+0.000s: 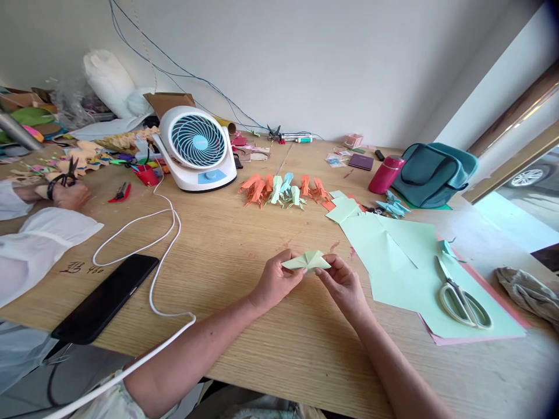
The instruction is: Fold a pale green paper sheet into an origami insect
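Observation:
Both my hands hold a small, partly folded piece of pale green paper point(306, 261) just above the wooden table point(244, 233). My left hand point(276, 281) pinches its left end. My right hand point(343, 283) pinches its right end. Just to the right lie large pale green sheets point(402, 256) on pink paper, with scissors point(460, 297) on top. A row of finished orange, green and blue folded paper figures point(283, 190) stands farther back.
A white desk fan point(197, 148) stands at the back, its white cable point(163, 244) looping towards me. A black phone point(105, 297) lies at left. Another person's hand point(65, 192) holds small scissors at far left. A teal bag point(432, 171) and a red bottle point(385, 174) sit at right.

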Tool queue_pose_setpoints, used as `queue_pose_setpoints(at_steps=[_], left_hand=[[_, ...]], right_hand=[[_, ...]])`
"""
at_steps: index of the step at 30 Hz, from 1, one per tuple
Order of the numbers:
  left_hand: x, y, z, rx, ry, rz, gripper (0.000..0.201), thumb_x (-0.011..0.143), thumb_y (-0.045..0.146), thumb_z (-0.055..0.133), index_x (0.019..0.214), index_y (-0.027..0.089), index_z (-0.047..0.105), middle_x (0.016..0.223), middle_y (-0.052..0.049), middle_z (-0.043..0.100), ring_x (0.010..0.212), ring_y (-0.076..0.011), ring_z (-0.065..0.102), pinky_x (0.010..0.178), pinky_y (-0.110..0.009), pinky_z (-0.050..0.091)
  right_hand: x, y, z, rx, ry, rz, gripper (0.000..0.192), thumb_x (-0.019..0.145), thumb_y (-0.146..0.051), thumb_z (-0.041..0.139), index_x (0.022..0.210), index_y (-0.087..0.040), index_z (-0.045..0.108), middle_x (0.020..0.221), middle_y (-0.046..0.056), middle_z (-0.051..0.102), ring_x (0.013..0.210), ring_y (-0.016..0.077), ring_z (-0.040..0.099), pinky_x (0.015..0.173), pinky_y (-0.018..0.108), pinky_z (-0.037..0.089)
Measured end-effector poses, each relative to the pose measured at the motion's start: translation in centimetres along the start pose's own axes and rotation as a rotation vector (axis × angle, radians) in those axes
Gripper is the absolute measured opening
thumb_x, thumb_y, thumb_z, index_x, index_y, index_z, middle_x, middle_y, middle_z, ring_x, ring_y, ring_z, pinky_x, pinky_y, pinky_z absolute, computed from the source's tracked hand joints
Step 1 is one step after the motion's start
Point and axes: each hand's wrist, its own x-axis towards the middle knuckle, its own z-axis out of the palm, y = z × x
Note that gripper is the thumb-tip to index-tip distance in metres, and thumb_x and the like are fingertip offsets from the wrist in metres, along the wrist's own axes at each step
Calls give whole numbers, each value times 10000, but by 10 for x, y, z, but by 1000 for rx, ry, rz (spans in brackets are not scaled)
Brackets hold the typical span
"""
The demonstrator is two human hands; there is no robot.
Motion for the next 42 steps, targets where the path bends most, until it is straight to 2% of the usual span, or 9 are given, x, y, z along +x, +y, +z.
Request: queue_pose_setpoints(at_steps=[5,10,13,16,24,29,32,36,42], left_hand=[[2,5,-12,345,83,454,112,845,88,601,880,194,612,853,-21,645,833,-162,591,788,-304,500],[4,2,-17,452,46,686,132,848,121,655,914,205,578,1025,-74,673,1058,-222,643,928,-414,531],[3,2,-17,524,14,717,104,878,124,616,911,207,562,1042,-81,682,1090,-225,658,911,-402,545],[3,4,-18,597,-2,728,77,892,146,600,914,205,555,1027,-80,696,1000,-210,685,841,-367,557],[4,4,-17,715,19,765,68,884,124,593,868,186,570,976,-73,708,945,-215,682,826,-363,537],[4,5,-16,698,8,736,68,886,121,593,857,183,599,1031,-87,703,1079,-231,654,919,-395,539],[4,5,-16,663,-11,683,38,890,160,613,899,190,636,1120,-105,685,1149,-245,623,977,-442,526],[6,6,-15,585,-62,671,136,890,123,612,994,198,657,1212,-110,664,1226,-242,575,1023,-469,506],[6,4,-16,576,-185,729,187,919,86,553,1035,174,671,1235,-112,668,1137,-196,619,966,-369,537]], right_hand=[[1,-7,0,50,75,21,251,877,-428,678,1043,-248,624,898,21,625,791,163,580,699,286,491],[-1,-13,-2,11,98,81,287,896,-474,644,1061,-240,627,858,13,609,750,150,547,694,282,482],[-2,-14,-3,27,80,116,315,921,-500,602,1101,-242,611,765,-11,555,708,143,525,682,278,469],[-3,-15,-2,43,84,140,326,938,-512,570,1117,-242,604,719,-27,505,669,136,498,643,266,452],[-3,-20,-6,4,15,135,341,934,-501,576,1163,-248,574,718,-41,458,623,121,433,581,254,380],[0,-22,-2,53,-55,113,429,835,-486,696,1157,-248,540,680,-62,402,577,120,376,514,249,314],[2,-21,-1,59,-35,101,430,817,-469,713,1143,-248,539,690,-55,430,604,132,416,524,255,339],[3,-21,-8,44,-36,65,403,852,-411,693,1183,-254,525,695,-56,460,615,127,433,539,252,357],[4,-23,-24,-92,-140,80,374,906,-416,626,1221,-236,536,686,-58,466,583,116,417,513,251,324]])
